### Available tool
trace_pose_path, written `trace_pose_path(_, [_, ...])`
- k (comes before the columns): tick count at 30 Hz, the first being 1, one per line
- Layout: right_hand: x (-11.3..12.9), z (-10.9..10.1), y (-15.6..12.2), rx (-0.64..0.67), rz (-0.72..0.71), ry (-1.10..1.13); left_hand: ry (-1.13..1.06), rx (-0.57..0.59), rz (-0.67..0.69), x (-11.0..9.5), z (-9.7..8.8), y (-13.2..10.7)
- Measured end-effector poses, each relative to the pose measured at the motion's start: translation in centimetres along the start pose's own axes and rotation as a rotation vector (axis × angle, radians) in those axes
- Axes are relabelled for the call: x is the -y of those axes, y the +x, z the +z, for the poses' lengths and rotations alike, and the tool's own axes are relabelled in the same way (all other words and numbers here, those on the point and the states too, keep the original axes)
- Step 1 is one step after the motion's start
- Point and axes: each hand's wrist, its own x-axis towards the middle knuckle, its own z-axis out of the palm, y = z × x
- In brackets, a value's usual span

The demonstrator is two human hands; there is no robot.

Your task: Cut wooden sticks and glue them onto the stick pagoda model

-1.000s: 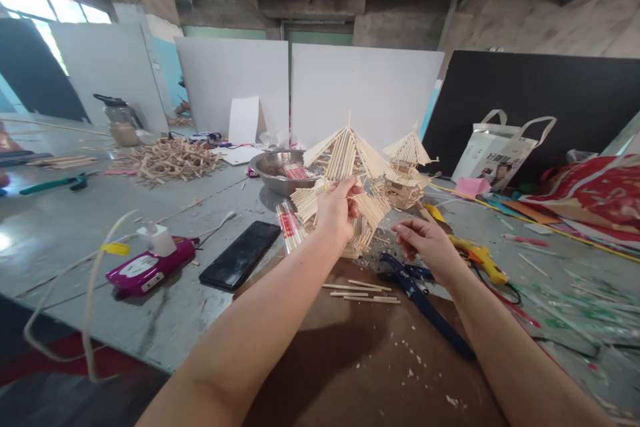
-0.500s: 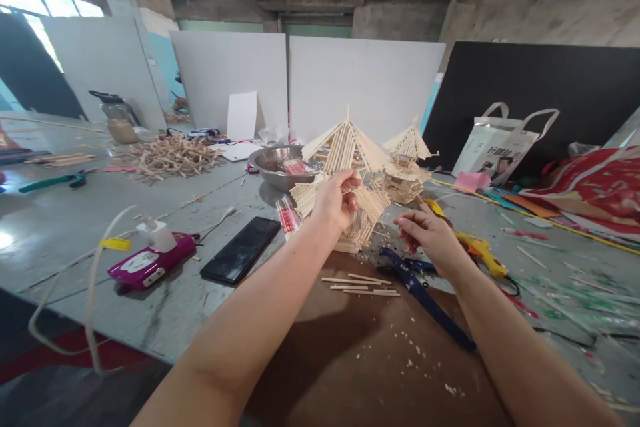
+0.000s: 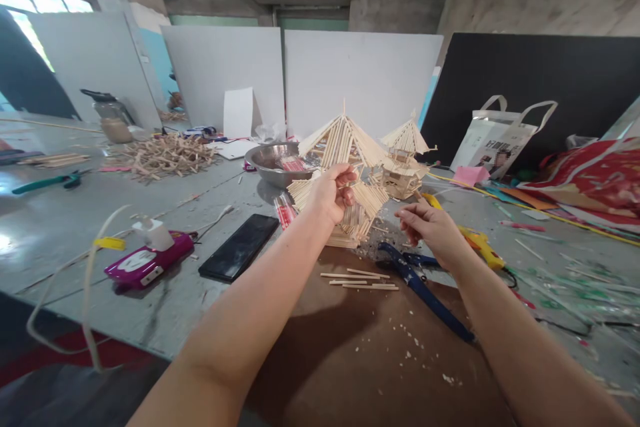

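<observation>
My left hand (image 3: 332,195) grips a two-tiered pagoda model (image 3: 345,147) built of pale wooden sticks, with its fingers curled round the lower roof. My right hand (image 3: 431,229) hovers just right of the model, fingers curled loosely, and I cannot make out anything in it. A smaller stick pagoda (image 3: 403,159) stands behind on the grey table. A few loose sticks (image 3: 360,279) lie on the brown board (image 3: 360,347) below my hands. Blue-handled cutters (image 3: 420,280) rest beside my right wrist.
A steel bowl (image 3: 270,165) sits behind the model. A black phone (image 3: 239,247) and a magenta device (image 3: 149,261) lie to the left. A heap of stick offcuts (image 3: 167,155) is at far left, a yellow glue gun (image 3: 479,243) and white tote bag (image 3: 500,140) at right.
The view has tilted slightly, so everything sits a little higher in frame. My left hand still holds the model; my right hand has stayed close beside it.
</observation>
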Motion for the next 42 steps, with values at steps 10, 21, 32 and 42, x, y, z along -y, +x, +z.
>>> trace_pose_path(10, [-1.7,-8.2,2.6,-0.421,0.074,-0.691,0.012,0.031,0.134,1.8,0.5,-0.1])
trace_pose_path(21, [-7.0,-14.6,2.2,-0.315,0.636,-1.218,0.300,0.139,0.426,4.0,1.3,-1.8])
trace_pose_path(32, [-10.4,-15.9,2.3,-0.459,0.595,-0.753,0.723,0.250,0.553,4.7,0.4,-1.4])
trace_pose_path(42, [-7.2,-13.6,2.2,-0.491,0.555,-0.379,0.935,0.242,0.633,4.9,0.0,-1.0])
